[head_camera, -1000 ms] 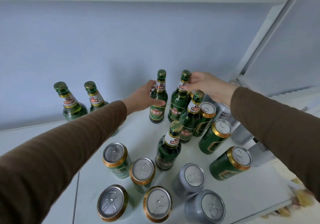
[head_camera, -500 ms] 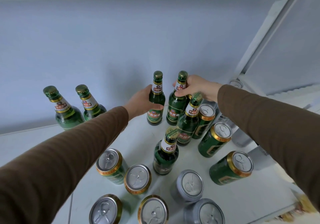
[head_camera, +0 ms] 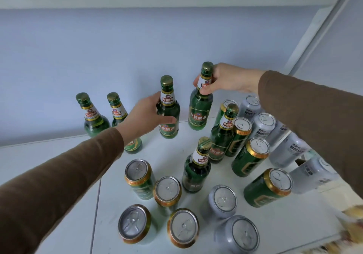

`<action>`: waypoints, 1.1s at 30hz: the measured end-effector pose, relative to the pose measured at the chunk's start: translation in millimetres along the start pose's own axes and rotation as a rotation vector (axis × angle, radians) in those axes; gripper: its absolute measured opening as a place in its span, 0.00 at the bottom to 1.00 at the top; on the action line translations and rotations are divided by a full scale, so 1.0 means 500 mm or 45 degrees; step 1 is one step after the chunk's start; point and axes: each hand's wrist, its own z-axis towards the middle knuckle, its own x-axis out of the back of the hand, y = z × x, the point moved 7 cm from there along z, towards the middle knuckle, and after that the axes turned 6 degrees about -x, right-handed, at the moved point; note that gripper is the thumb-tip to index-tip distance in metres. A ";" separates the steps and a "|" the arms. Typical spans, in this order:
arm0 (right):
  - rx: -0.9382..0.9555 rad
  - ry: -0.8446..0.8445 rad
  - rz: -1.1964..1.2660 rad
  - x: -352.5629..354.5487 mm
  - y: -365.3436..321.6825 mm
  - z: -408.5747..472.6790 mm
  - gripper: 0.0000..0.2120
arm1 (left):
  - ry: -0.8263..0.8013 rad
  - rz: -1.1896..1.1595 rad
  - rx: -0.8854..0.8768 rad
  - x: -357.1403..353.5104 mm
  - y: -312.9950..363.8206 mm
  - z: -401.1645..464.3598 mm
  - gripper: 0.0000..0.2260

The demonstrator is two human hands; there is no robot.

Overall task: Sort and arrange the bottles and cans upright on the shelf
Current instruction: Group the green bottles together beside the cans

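2 green bottles gripped, left hand (head_camera: 146,114) curled round middle bottle (head_camera: 169,114), right hand (head_camera: 225,81) pinching neck of raised bottle (head_camera: 201,104)

A storage or stockroom setting: a white shelf (head_camera: 196,141) against a plain pale-blue wall (head_camera: 98,47), another board above, stocked with many identical green beer bottles (head_camera: 196,167) and green and silver cans (head_camera: 261,124).
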 end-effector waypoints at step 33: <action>0.057 -0.043 0.281 -0.397 -0.285 0.023 0.11 | 0.159 -0.122 0.286 0.219 -0.257 -0.382 0.20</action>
